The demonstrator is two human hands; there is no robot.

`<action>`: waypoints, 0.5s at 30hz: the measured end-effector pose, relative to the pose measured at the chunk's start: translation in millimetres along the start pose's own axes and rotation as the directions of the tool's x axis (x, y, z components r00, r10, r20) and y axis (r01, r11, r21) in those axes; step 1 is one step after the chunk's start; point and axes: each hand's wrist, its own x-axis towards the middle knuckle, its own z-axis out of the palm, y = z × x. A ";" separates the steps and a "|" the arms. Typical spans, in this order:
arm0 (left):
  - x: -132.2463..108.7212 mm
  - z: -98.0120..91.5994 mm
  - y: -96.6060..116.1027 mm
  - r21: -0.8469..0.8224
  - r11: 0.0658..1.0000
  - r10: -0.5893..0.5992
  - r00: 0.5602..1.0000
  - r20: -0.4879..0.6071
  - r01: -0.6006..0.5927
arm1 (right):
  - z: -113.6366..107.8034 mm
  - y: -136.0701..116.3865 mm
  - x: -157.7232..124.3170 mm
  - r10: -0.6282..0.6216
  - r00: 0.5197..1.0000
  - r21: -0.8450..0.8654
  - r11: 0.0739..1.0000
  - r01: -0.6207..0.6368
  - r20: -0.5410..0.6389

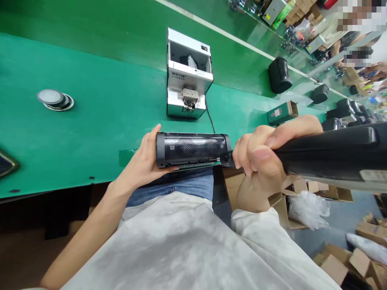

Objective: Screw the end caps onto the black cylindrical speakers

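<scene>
My left hand [148, 157] grips the left end of a black oblong speaker [193, 149], thumb along its near side and fingers behind. Two perforated round grilles show on the speaker's upper face. A green panel edge shows beneath it. My right hand [263, 157] is wrapped around a black electric screwdriver [329, 151], which runs off the right edge of the view. Its thin bit [214, 159] points left and reaches the speaker's near edge. Whether it sits in a screw is too small to tell.
A white screw feeder [190, 76] stands beyond the speaker, its cable running right. A round metal part [54, 98] lies at the left. A green box [282, 112] and black speaker housings [279, 74] stand at the right. Cardboard boxes [335, 262] fill the floor; other people sit far right.
</scene>
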 end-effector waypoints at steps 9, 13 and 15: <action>0.0 3.2 -0.9 0.005 1.000 0.006 1.000 -0.003 -0.006 | -6.7 -12.8 -9.9 0.140 0.990 -0.051 0.989 -0.140 0.010; 0.7 3.7 1.2 -0.007 1.000 -0.013 1.000 -0.009 0.013 | -17.5 -27.4 17.7 0.205 0.954 0.046 0.974 -0.220 0.217; 0.7 4.3 1.7 -0.010 1.000 -0.015 1.000 -0.006 0.015 | -20.0 -37.5 40.6 0.197 0.954 0.044 0.976 -0.212 0.224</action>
